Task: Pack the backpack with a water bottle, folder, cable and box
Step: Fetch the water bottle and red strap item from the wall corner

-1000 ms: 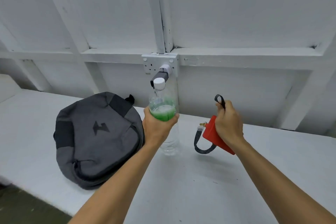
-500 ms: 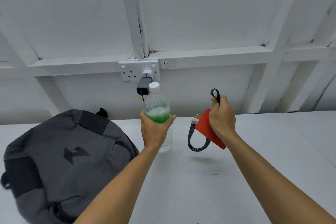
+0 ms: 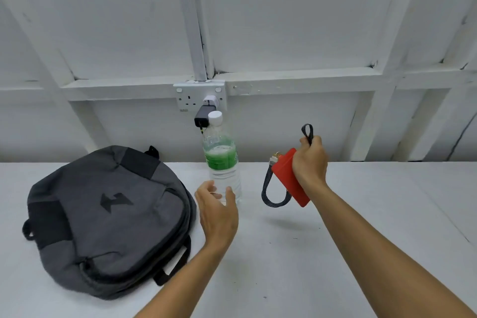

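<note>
A clear water bottle with a green label and white cap stands upright on the white table. My left hand hovers just in front of its base, fingers relaxed and holding nothing. My right hand grips a red box above the table, together with a dark braided cable that loops below the box and sticks up above my fingers. A grey backpack lies flat on the left, zipped as far as I can see. No folder is in view.
A wall socket with a black charger plugged in sits on the white panelled wall right behind the bottle. The table's front edge runs near the backpack's lower left side.
My left hand has let go of the bottle, which now stands on the table, and has drawn back toward me. My right hand still holds the box and cable.
</note>
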Motion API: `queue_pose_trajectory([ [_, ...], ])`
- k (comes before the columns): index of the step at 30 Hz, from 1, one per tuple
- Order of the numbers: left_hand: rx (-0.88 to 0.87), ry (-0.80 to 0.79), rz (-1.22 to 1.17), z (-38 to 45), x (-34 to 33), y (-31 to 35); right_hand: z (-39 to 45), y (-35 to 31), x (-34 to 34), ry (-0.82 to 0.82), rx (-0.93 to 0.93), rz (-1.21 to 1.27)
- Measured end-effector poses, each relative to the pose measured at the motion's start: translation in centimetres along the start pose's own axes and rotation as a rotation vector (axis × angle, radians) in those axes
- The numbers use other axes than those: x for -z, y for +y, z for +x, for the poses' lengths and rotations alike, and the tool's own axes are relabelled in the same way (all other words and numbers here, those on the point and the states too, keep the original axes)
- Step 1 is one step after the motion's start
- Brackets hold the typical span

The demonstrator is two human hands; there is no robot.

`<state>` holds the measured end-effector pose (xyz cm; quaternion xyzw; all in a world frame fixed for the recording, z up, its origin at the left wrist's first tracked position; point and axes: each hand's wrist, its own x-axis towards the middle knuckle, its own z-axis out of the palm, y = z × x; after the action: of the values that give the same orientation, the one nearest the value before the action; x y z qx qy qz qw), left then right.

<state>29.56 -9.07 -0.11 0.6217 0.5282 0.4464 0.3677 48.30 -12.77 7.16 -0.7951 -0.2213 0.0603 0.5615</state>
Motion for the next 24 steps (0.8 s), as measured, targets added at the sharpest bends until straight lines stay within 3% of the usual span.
queue_pose_trajectory([
  [3, -0.067, -0.313, -0.111, -3.9, -0.8, 0.4, -0.6, 0.1, 0.1, -0.012, -0.085, 0.068],
  [5, -0.010, -0.509, -0.175, -5.3, -1.7, 1.8, -1.2, 0.3, 0.0, -0.013, -0.125, 0.107],
  [8, 0.055, -0.644, -0.170, -6.0, -3.0, 3.9, -1.9, 0.6, 0.4, -0.023, -0.183, 0.144],
  [14, 0.001, -0.580, -0.171, -5.8, -2.5, 5.1, -2.4, 1.1, 1.5, -0.094, -0.308, 0.236],
  [18, -0.042, -0.544, -0.250, -3.0, -0.1, 7.5, -1.7, 2.3, 3.6, -0.223, -0.457, 0.389],
  [24, -0.058, -0.507, -0.310, 1.5, 3.5, 13.4, -2.0, 4.7, 6.0, -0.515, -0.551, 0.241],
])
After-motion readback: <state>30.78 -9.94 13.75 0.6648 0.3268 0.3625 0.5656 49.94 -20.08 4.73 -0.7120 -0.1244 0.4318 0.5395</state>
